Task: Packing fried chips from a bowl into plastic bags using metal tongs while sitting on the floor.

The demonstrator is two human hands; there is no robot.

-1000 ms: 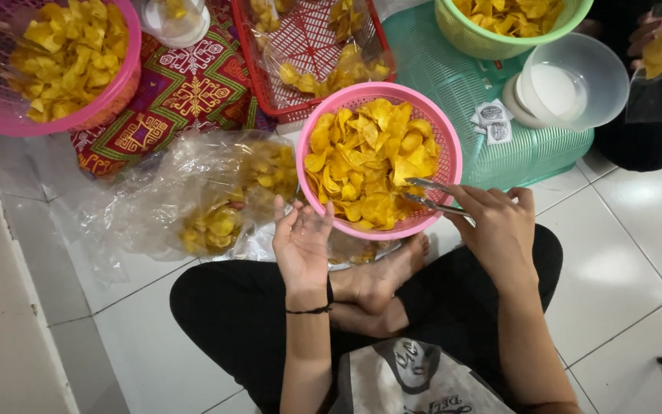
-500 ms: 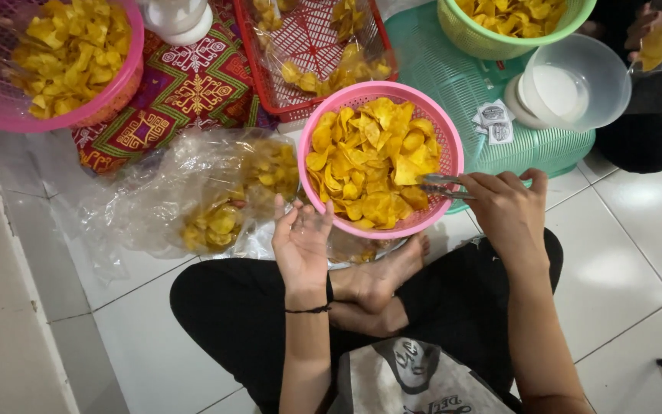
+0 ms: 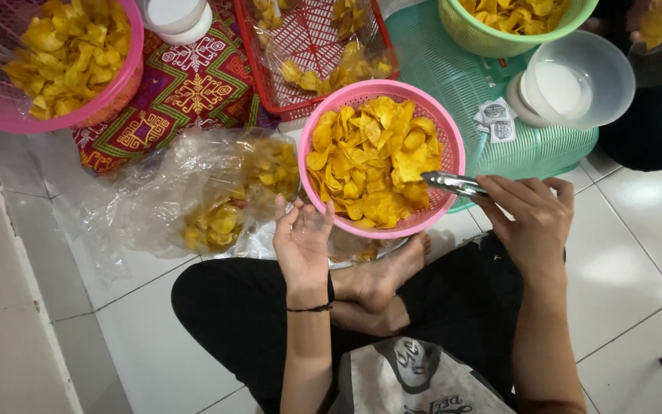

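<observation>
My right hand [image 3: 532, 221] has drifted outward to the right since a second ago, and the slim metal tongs [image 3: 453, 184] it holds have come up from the near rim of the round pink plastic mesh basket [image 3: 453, 149] to lie level over its right edge, tips resting on the heap of yellow fried chips [image 3: 369, 157]. My fingers are curled round the tongs' handle end, firmly closed on it; the two blades look pressed nearly together, and I cannot tell whether a chip is pinched between them.

My left hand [image 3: 301, 241] has hardly shifted. It sits palm up, fingers loosely spread, holding nothing, just at the near rim of the pink basket and above my crossed legs. It is open like a small tray, placed close so that anything lifted out has a short way to travel.

The basket stands on the white tiled floor [image 3: 637, 261] right in front of my feet, within easy reach of both hands. To its left lies a crumpled clear plastic bag [image 3: 193, 192] with more chips inside, beside my left hand. Behind are a red rectangular mesh tray [image 3: 308, 54], another pink basket of chips [image 3: 128, 73] on a patterned cloth [image 3: 193, 88], a teal upturned basket [image 3: 438, 69] carrying small white sachets [image 3: 493, 121] and a clear plastic bowl [image 3: 584, 77], and a green basket [image 3: 499, 42].
</observation>
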